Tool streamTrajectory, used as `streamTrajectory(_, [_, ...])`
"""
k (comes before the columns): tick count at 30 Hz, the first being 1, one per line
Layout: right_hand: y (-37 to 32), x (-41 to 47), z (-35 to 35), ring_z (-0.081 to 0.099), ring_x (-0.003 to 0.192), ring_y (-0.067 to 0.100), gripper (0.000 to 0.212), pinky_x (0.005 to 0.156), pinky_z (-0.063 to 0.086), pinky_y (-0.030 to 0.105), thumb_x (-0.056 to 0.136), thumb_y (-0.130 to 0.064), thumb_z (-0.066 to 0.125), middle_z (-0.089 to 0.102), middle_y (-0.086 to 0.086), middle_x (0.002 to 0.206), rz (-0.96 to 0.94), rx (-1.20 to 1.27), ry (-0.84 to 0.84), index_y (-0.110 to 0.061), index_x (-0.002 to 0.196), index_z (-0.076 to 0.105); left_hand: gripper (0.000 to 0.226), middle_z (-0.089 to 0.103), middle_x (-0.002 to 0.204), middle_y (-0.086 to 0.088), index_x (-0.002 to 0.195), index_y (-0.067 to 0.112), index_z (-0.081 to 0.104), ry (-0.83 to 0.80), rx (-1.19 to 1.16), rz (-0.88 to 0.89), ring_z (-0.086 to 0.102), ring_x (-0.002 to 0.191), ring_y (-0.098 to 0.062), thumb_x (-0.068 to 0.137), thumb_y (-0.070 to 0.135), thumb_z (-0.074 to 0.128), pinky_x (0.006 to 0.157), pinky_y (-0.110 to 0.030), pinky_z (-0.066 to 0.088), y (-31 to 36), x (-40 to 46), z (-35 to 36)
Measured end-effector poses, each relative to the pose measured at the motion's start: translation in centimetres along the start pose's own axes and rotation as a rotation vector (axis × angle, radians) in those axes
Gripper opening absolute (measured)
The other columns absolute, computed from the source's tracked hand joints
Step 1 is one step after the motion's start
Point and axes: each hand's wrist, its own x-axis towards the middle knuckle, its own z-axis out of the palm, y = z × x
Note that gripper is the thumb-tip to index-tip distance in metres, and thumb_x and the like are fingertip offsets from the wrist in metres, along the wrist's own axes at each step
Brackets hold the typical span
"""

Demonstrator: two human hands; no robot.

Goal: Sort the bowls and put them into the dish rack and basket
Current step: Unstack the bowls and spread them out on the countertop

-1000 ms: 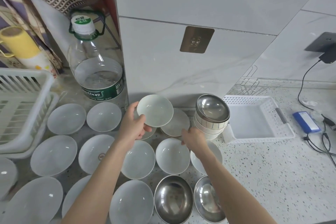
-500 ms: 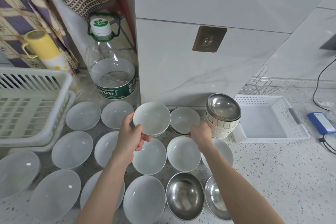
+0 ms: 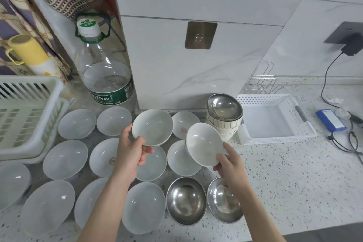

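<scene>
Each hand gripped a shallow glossy white ceramic bowl, left level, right tilted. Far-left clear plastic bottle read "4.5L".

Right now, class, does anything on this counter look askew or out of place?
The stack of striped bowls leans, and the steel bowl on top sits tilted. Nothing looks spilled or broken.

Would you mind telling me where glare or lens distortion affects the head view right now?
Head view: bright glare spots on the steel bowls and the white bowl in the right hand; wide-angle bending curves the wall tile lines and stretches the dish rack at the left edge.
</scene>
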Motion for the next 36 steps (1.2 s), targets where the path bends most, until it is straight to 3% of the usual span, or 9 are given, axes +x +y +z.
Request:
streamTrajectory(2, [0.9, -0.9, -2.6, 0.046, 0.042, 0.006, 0.042, 0.039, 0.037, 0.017, 0.091, 0.003, 0.045, 0.058, -0.002, 0.051, 0.019, 0.019, 0.050, -0.026, 0.116, 0.063, 0.050, 0.062, 0.071, -0.020, 0.131, 0.026, 0.043, -0.021, -0.005, -0.009, 0.054, 0.039, -0.010, 0.091, -0.005, 0.038, 0.033, -0.015, 0.020, -0.4, -0.6, 1.3])
streamTrajectory(7, [3.0, -0.9, -9.3, 0.034, 0.041, 0.008, 0.037, 0.040, 0.031, 0.019, 0.092, 0.002, 0.044, 0.047, 0.004, 0.049, 0.055, 0.055, 0.170, -0.013, 0.122, 0.061, 0.051, 0.065, 0.054, -0.016, 0.130, 0.032, 0.043, -0.058, 0.021, -0.043, 0.033, 0.032, -0.011, 0.090, -0.001, 0.042, 0.033, -0.017, 0.021, -1.8, -2.1, 5.3])
streamTrajectory(11, [4.5, 0.0, -13.8, 0.042, 0.042, 0.007, 0.043, 0.040, 0.034, 0.018, 0.092, 0.001, 0.045, 0.052, 0.001, 0.050, 0.103, -0.030, 0.205, -0.015, 0.130, 0.056, 0.051, 0.066, 0.067, -0.017, 0.132, 0.027, 0.044, -0.045, 0.002, -0.039, 0.048, 0.037, -0.013, 0.091, -0.003, 0.040, 0.033, -0.017, 0.020, -2.9, -3.7, 9.2])
streamTrajectory(14, [5.6, 1.0, -16.3, 0.046, 0.042, 0.002, 0.047, 0.042, 0.038, 0.016, 0.092, -0.003, 0.045, 0.057, 0.002, 0.053, 0.117, -0.146, 0.149, -0.019, 0.136, 0.051, 0.050, 0.066, 0.053, -0.009, 0.128, 0.030, 0.047, -0.020, -0.010, -0.054, 0.043, 0.053, -0.020, 0.090, -0.002, 0.040, 0.034, -0.017, 0.019, -3.8, -5.0, 11.8])
streamTrajectory(17, [6.4, 2.2, -17.5, 0.054, 0.053, 0.009, 0.047, 0.051, 0.042, 0.025, 0.092, -0.007, 0.046, 0.060, 0.001, 0.054, 0.117, -0.233, 0.070, -0.022, 0.136, 0.051, 0.050, 0.064, 0.053, -0.014, 0.125, 0.036, 0.047, 0.006, -0.001, -0.059, 0.035, 0.041, -0.016, 0.090, -0.001, 0.040, 0.034, -0.019, 0.021, -4.6, -6.5, 13.9])
streamTrajectory(21, [7.0, 3.8, -18.3, 0.056, 0.056, 0.011, 0.048, 0.053, 0.045, 0.031, 0.089, -0.008, 0.045, 0.061, -0.002, 0.053, 0.122, -0.239, -0.005, -0.026, 0.132, 0.053, 0.052, 0.066, 0.055, -0.013, 0.125, 0.036, 0.047, 0.053, -0.013, -0.050, 0.042, 0.049, -0.020, 0.090, -0.002, 0.039, 0.031, -0.020, 0.023, -5.7, -8.2, 15.7])
streamTrajectory(25, [7.6, 4.7, -18.6, 0.056, 0.052, 0.005, 0.046, 0.051, 0.045, 0.027, 0.089, -0.011, 0.045, 0.062, -0.003, 0.054, 0.124, -0.230, -0.072, -0.030, 0.129, 0.053, 0.051, 0.067, 0.057, -0.016, 0.125, 0.036, 0.047, 0.095, -0.011, -0.067, 0.040, 0.046, -0.018, 0.090, 0.000, 0.042, 0.032, -0.020, 0.024, -6.8, -9.5, 16.6])
streamTrajectory(28, [7.9, 5.0, -18.6, 0.059, 0.058, 0.010, 0.047, 0.053, 0.047, 0.027, 0.090, -0.012, 0.044, 0.065, 0.002, 0.063, 0.133, -0.234, -0.120, -0.031, 0.132, 0.051, 0.050, 0.067, 0.056, -0.013, 0.128, 0.034, 0.046, 0.110, 0.001, -0.071, 0.042, 0.052, -0.021, 0.091, 0.001, 0.041, 0.032, -0.019, 0.025, -7.4, -10.2, 17.1])
streamTrajectory(36, [8.4, 5.1, -18.7, 0.064, 0.069, 0.011, 0.050, 0.050, 0.046, 0.020, 0.095, -0.017, 0.044, 0.070, 0.006, 0.082, 0.131, -0.274, -0.149, -0.026, 0.145, 0.039, 0.050, 0.064, 0.054, -0.013, 0.125, 0.037, 0.047, 0.069, 0.032, -0.083, 0.037, 0.042, -0.015, 0.092, 0.001, 0.042, 0.033, -0.021, 0.025, -7.2, -11.3, 18.1])
